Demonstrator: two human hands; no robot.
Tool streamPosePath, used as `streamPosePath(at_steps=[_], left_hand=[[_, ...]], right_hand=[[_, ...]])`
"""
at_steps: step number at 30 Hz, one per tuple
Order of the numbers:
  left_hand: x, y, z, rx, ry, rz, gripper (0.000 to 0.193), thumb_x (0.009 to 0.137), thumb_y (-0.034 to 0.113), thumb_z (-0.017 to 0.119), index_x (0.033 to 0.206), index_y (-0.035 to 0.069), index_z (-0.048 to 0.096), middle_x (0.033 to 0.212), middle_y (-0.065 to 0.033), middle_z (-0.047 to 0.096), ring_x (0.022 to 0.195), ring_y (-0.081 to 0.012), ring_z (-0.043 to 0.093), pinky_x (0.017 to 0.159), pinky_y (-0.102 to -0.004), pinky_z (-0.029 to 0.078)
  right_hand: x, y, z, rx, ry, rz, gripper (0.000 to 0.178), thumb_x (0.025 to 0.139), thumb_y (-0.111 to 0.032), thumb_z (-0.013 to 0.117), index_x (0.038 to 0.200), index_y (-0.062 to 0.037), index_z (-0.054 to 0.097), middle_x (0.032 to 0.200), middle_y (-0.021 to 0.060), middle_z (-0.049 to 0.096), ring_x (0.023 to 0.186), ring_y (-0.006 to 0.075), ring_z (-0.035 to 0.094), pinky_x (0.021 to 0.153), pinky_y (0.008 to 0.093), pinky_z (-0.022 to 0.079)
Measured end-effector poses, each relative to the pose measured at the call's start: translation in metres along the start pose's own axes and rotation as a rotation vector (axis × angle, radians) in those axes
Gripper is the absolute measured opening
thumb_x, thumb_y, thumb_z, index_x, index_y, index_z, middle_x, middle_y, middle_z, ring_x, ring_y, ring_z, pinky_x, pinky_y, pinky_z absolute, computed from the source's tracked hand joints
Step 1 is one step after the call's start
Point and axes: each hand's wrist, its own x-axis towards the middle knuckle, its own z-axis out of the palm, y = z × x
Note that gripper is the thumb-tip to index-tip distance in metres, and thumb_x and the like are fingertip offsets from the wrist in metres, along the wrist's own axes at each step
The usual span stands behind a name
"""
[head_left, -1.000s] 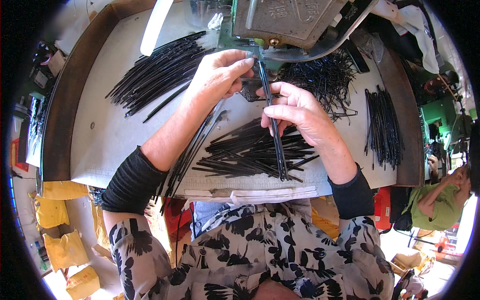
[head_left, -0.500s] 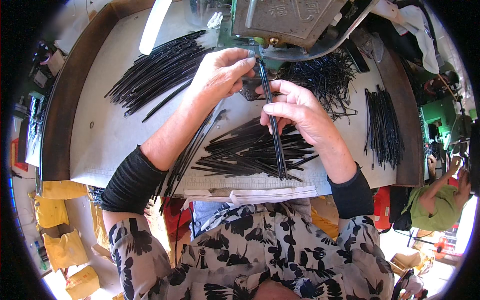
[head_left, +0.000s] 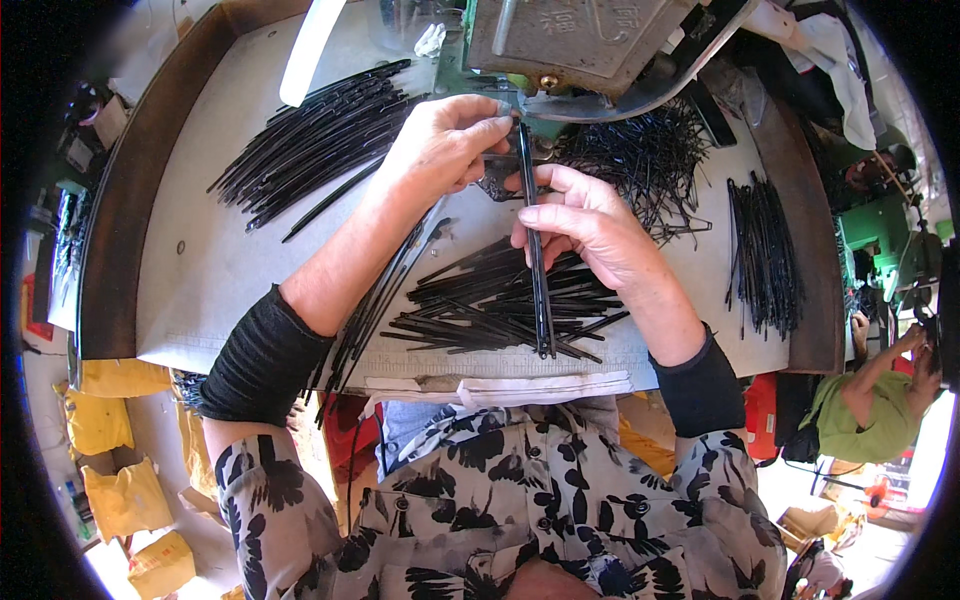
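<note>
— Black plastic everywhere on my feed. What is each hand on?

— I see the right hand closed around a long black strip, thumb and fingers pinching it near its upper part. The strip runs almost straight up and down the picture; its top end reaches the foot of the grey-green machine at the far edge of the bench, and its lower end hangs over the near edge of the bench.

— And the left?

— The left hand is curled, fingertips pressed together right at the top end of that same strip, just below the machine. So both hands hold the one strip, left at the tip, right lower down.

— What lies beneath it?

— A loose pile of black strips fanned out under the right hand, on the grey sheet covering the bench. A larger bundle of black strips lies well to the left, near a white tube. A tangle of thin black wires sits right of the machine, and a small upright sheaf of thin rods is further right.

— Anyone else in view?

— I see a person in a green top at the far right edge, well apart from the bench.
</note>
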Motion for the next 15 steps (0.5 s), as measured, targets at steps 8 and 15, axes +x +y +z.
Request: streamPosePath(at_steps=[8, 15], left_hand=[[-0.0049, 0.0016, -0.0001, 0.015, 0.035, -0.023, 0.030, 0.086, 0.023, 0.062, 0.101, -0.003, 0.059, 0.071, -0.0029, 0.057, 0.043, -0.0030, 0.041, 0.036, -0.0175, 0.028], [-0.0037, 0.0009, -0.0064, 0.033, -0.006, -0.102, 0.025, 0.085, 0.027, 0.063, 0.084, 0.002, 0.059, 0.060, 0.0000, 0.053, 0.041, -0.0035, 0.042, 0.036, -0.0176, 0.028]], right_hand=[[0.0001, 0.0008, 0.0021, 0.048, 0.010, 0.017, 0.034, 0.083, -0.019, 0.061, 0.109, -0.0006, 0.051, 0.079, 0.0086, 0.063, 0.063, 0.0134, 0.062, 0.053, 0.0229, 0.052], [0.0004, 0.0014, 0.0021, 0.079, 0.046, 0.007, 0.028, 0.083, -0.022, 0.060, 0.101, -0.0020, 0.054, 0.073, 0.0047, 0.059, 0.058, 0.0117, 0.060, 0.050, 0.0217, 0.050]])
